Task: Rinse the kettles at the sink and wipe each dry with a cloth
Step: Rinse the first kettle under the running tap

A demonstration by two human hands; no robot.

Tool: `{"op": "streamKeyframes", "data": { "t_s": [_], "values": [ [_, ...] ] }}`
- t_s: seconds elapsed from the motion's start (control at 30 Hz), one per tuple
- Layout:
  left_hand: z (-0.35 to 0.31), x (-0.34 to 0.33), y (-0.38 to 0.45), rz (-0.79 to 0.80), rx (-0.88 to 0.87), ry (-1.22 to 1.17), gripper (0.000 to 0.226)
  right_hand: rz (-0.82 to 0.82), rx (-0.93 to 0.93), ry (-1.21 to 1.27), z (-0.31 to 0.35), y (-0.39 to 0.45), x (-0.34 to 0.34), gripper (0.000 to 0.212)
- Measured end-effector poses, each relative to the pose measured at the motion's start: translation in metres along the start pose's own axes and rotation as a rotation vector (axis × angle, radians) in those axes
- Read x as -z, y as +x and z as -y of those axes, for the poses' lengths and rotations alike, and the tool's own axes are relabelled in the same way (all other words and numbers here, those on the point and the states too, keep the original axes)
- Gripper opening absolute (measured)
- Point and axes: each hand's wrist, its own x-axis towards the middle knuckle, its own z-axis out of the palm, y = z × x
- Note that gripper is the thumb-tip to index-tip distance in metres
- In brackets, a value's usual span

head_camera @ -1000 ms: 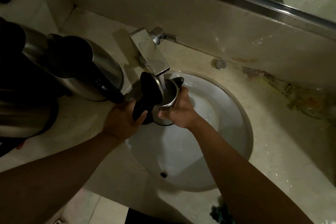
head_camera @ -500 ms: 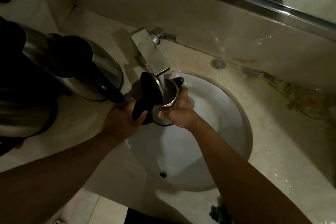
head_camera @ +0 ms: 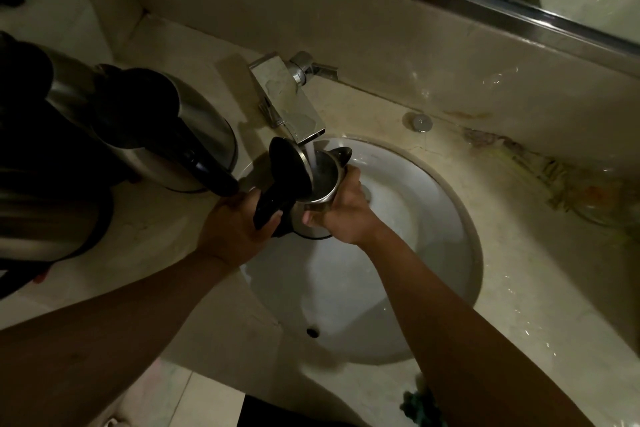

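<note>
The left hand [head_camera: 232,232] is curled round the black handle [head_camera: 273,204] of a small steel kettle [head_camera: 320,191], and the right hand [head_camera: 341,208] wraps the kettle's metal body from the right side. Both hands are clamped on it, close together, holding it over the far left part of the sink [head_camera: 450,218], mouth up under the tap [head_camera: 291,104]. Its lid [head_camera: 289,170] stands hinged open to the left, and a stream of water runs into the opening.

The kettle is rigid and likely growing heavier as it fills; wet steel will probably be slippery, so the handle is the safer hold, with the body only steadied. Two larger kettles [head_camera: 173,135] stand on the tabletop [head_camera: 519,270] to the left. A green cloth [head_camera: 419,406] lies at the near edge, right of the sink.
</note>
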Motion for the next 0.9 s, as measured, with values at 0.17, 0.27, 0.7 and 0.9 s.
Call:
{"op": "streamKeyframes", "data": {
  "t_s": [0.17, 0.27, 0.7, 0.9],
  "values": [
    [-0.003, 0.0024, -0.0003, -0.016, 0.013, -0.047, 0.044, 0.001, -0.01, -0.007, 0.0022, -0.001, -0.0002, 0.121],
    [-0.0006, 0.0002, -0.0008, -0.014, 0.0, -0.032, 0.045, -0.002, -0.02, -0.007, 0.0009, -0.0006, -0.0002, 0.122],
    [-0.0037, 0.0038, -0.0009, -0.016, -0.017, 0.003, 0.045, -0.001, 0.007, 0.023, 0.0024, -0.0036, 0.0007, 0.123],
    [-0.0069, 0.0055, -0.0008, -0.052, -0.039, -0.016, 0.04, 0.01, -0.007, 0.012, -0.0015, -0.0014, -0.0005, 0.124]
  ]
}}
